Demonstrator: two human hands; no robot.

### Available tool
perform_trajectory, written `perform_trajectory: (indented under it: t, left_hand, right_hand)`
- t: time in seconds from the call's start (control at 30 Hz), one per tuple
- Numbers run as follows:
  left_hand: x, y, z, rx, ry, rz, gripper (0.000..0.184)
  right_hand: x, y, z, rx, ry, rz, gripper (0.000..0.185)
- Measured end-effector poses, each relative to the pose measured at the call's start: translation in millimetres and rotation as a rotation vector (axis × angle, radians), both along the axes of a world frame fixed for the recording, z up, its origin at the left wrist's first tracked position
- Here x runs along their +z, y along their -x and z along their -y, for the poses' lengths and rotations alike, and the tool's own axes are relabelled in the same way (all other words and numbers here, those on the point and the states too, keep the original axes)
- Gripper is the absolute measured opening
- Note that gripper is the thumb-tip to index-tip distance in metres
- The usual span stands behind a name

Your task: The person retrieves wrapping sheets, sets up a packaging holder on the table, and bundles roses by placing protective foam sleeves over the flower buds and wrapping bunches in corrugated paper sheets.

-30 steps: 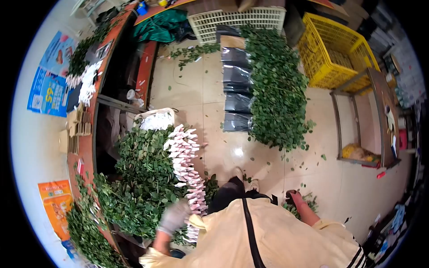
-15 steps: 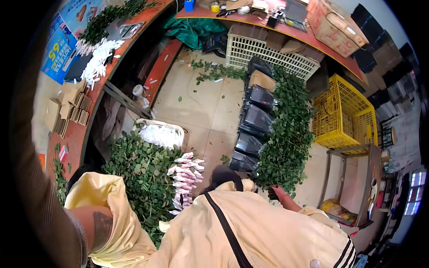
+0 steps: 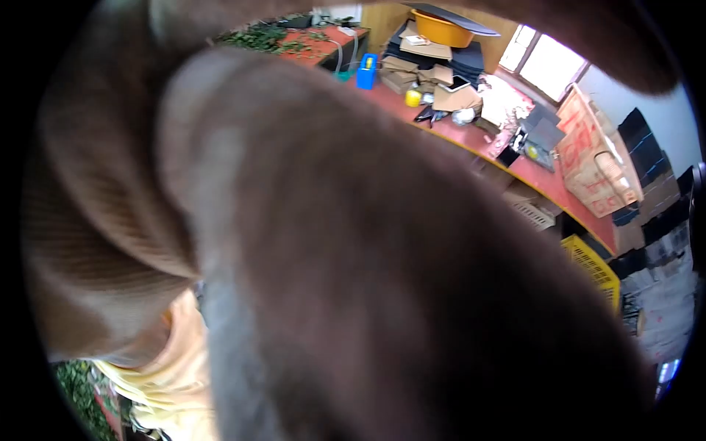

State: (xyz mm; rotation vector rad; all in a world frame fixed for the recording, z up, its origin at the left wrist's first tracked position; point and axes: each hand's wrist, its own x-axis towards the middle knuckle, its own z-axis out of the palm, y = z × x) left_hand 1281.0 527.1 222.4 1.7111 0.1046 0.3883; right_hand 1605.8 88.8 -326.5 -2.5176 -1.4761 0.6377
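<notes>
Head view shows our left hand (image 3: 353, 220) blurred close over the lens, its grip impossible to tell and our right hand unseen, so we could bump the lens askew or blindly snag the leafy stems (image 3: 79, 393) at lower left, near our yellow sleeve (image 3: 176, 393).

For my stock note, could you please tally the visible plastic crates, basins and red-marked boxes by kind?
Perforated plastic crates, yellow and white, both partly hidden: 2
Orange round plastic basin: 1
Peach-coloured, red-marked box: 1
Total: 4
</notes>
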Motion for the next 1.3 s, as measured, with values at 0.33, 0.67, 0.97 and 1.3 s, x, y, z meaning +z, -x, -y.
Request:
perform_trajectory:
  t: [0.33,0.67,0.97,1.3]
  left_hand:
    - [50.5,-154.3,-170.9,0.008,-0.079,0.077,0.062]
    - [134.2,-169.8,-374.3,0.51,-0.116,0.237,0.068]
    - [-174.6,-190.0,-556.8,1.004,-0.32,-0.407,0.036]
    - [-214.8,-231.5,-605.6,1.291,-0.433,-0.46,0.037]
  right_hand:
    - [210.3,-191.5,-285.5,-0.739,-0.015,-0.73,0.022]
    - [156.8,-210.6,-563.4,-0.222,0.195,-0.613,0.028]
    - [198.8,-233.6,-835.6,0.099,-0.086,-0.522,0.038]
    - [425.1,-191.6,-1101.2,0.794,-0.414,-0.317,0.041]
